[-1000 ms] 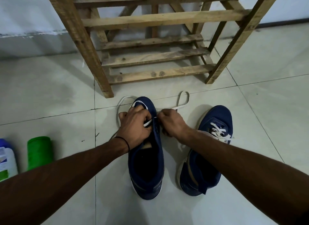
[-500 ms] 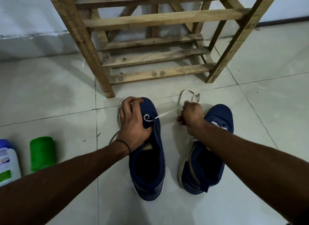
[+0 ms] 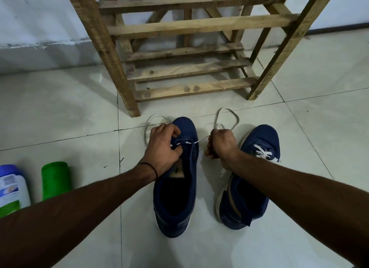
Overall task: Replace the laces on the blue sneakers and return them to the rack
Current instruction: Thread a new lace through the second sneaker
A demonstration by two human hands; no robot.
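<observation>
Two blue sneakers lie on the tiled floor, toes toward the wooden rack [image 3: 191, 88]. The left sneaker [image 3: 175, 198] has a white lace [image 3: 227, 118] running through its front eyelets. My left hand [image 3: 162, 148] grips the front of this sneaker, fingers curled over the eyelet area. My right hand [image 3: 220, 145] is fisted around the lace's right end, which stretches taut from the eyelet and loops on the floor beyond the fist. Another loop of lace [image 3: 148, 128] lies left of the toe. The right sneaker [image 3: 251, 188] is laced at its front, partly under my right forearm.
A green cylinder [image 3: 56, 180] and a white bottle with a blue cap [image 3: 12, 190] stand on the floor at the left. The rack's lowest slats sit just beyond the sneakers. A wall [image 3: 40, 28] runs behind the rack.
My right hand pulled the lace out to the right, away from the left sneaker, then held there. My left hand shifted onto the shoe's toe and eyelets.
</observation>
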